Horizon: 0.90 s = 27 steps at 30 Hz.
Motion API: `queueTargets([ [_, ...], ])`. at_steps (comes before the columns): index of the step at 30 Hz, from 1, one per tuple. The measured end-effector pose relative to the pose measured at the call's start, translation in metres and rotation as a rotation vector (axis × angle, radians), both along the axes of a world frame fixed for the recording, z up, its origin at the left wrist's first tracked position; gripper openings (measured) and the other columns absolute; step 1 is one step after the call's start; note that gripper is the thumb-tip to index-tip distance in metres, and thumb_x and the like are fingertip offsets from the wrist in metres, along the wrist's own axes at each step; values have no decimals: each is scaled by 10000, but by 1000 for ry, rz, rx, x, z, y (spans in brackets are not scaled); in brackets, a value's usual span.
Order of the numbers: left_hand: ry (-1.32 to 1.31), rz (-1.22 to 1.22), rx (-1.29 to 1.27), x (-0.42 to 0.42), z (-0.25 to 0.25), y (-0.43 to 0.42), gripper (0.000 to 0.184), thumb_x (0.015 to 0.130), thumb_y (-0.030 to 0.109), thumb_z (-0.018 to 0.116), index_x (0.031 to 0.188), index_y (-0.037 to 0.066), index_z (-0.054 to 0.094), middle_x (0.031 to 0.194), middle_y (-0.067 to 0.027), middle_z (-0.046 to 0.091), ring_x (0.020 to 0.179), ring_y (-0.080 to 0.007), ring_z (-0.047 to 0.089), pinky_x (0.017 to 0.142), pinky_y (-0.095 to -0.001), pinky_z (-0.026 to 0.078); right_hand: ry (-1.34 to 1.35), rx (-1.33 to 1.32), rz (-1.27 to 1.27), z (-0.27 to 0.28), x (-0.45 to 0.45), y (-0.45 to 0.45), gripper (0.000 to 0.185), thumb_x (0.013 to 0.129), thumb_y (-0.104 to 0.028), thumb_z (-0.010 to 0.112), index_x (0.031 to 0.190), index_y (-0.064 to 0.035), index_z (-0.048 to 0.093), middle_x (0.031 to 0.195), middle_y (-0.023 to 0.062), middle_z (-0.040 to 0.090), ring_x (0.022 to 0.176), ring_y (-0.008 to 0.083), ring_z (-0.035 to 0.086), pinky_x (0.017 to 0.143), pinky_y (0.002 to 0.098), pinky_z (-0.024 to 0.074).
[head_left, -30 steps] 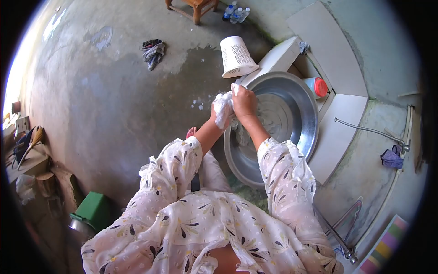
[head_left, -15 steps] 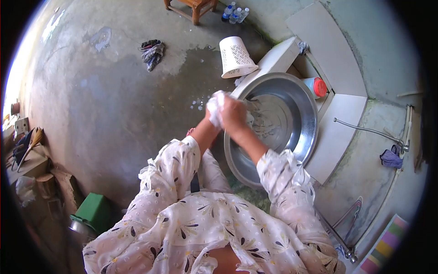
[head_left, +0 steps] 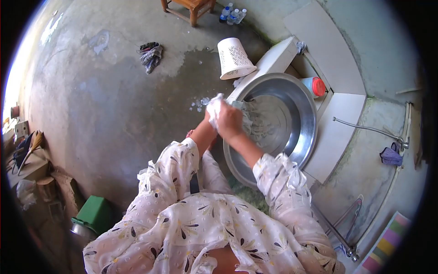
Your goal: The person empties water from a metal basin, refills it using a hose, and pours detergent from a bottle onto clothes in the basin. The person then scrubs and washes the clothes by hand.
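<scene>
My right hand (head_left: 229, 119) is closed beside my left hand (head_left: 209, 124), over the left rim of a large metal basin (head_left: 307, 130). A wet cloth (head_left: 246, 115) is bunched between them, pale grey-green where it hangs into the basin. White, soapy-looking material (head_left: 214, 108) covers much of my left hand, and whether it is all foam or partly cloth is unclear. My left fingers are mostly hidden behind it. Shallow water appears to lie in the basin.
Beyond the basin a white perforated basket (head_left: 233, 59) stands upside down. A red-lidded container (head_left: 318, 86) sits behind the rim. A tap (head_left: 404, 145) juts from the right wall. Foam blobs (head_left: 199, 104) and a crumpled cloth (head_left: 151, 55) lie on the wet floor.
My hands have moved slightly left with the bunched cloth. More of its grey-green part shows over the basin, and more foam shows on the floor.
</scene>
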<state>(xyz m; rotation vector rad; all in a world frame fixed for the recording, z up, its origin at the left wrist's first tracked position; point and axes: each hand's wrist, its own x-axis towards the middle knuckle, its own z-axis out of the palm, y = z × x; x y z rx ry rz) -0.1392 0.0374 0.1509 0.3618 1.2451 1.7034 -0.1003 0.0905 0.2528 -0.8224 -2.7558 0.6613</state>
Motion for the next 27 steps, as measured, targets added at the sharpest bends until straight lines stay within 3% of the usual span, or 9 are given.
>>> queueTargets([
  [2, -712, 232, -112, 4, 61, -2, 228, 853, 177, 569, 1056, 76, 596, 979, -54, 617, 886, -186, 593, 771, -325, 469, -79, 23, -100, -37, 2, 41, 181, 782, -198, 579, 914, -80, 618, 711, 177, 627, 639, 367, 615, 606, 461, 480],
  [7, -795, 338, 129, 5, 46, 1, 222, 906, 225, 437, 990, 93, 593, 914, -62, 606, 862, -189, 583, 722, -313, 470, 36, 50, -105, 0, -4, 16, 134, 791, -193, 561, 883, -129, 635, 716, 140, 648, 651, 336, 637, 593, 448, 501],
  [10, 403, 1, -479, -1, 36, -8, 195, 864, 141, 496, 1028, 88, 585, 895, -52, 591, 873, -191, 575, 737, -311, 473, -32, 48, -119, -4, 1, 16, 127, 787, -183, 581, 872, -106, 636, 724, 166, 639, 667, 346, 633, 598, 453, 497],
  [13, -763, 226, 25, 6, 36, -7, 204, 856, 147, 557, 1045, 85, 600, 984, -52, 612, 906, -186, 587, 765, -314, 476, -84, 48, -130, -12, -1, 21, 125, 783, -173, 600, 861, -82, 637, 731, 192, 631, 683, 356, 629, 604, 458, 493],
  [17, -765, 253, -60, 8, 52, -7, 222, 869, 153, 559, 1076, 90, 603, 1008, -60, 622, 911, -187, 594, 767, -341, 484, -24, 67, -153, -25, 0, 34, 119, 792, -166, 602, 862, -76, 635, 692, 164, 629, 643, 339, 627, 567, 446, 488],
  [19, 77, -26, -7, 4, -1, -9, 180, 867, 140, 527, 1019, 79, 600, 947, -82, 620, 894, -205, 598, 757, -347, 483, 41, 29, -51, -19, 1, 9, 132, 764, -185, 574, 847, -92, 618, 668, 163, 628, 627, 341, 631, 578, 448, 498],
  [21, 940, 592, -1045, 35, 97, 15, 164, 857, 132, 472, 962, 60, 574, 865, -104, 597, 857, -252, 595, 752, -342, 481, -45, 9, 74, 12, 4, -18, 184, 772, -174, 604, 932, -83, 614, 693, 161, 621, 629, 342, 618, 580, 444, 485],
  [25, -770, 293, -60, 5, 57, -8, 140, 846, 124, 534, 952, 78, 613, 864, -45, 610, 788, -171, 581, 688, -309, 464, -4, 82, -99, -35, 1, 26, 127, 767, -182, 576, 843, -90, 618, 672, 164, 630, 629, 350, 627, 586, 450, 497],
  [27, -813, 231, 15, 7, 54, -5, 169, 861, 172, 546, 995, 87, 606, 930, -39, 613, 834, -159, 580, 693, -315, 464, -51, 47, -142, -30, -1, 43, 179, 817, -243, 594, 821, -68, 628, 712, 177, 632, 642, 350, 623, 573, 433, 494],
])
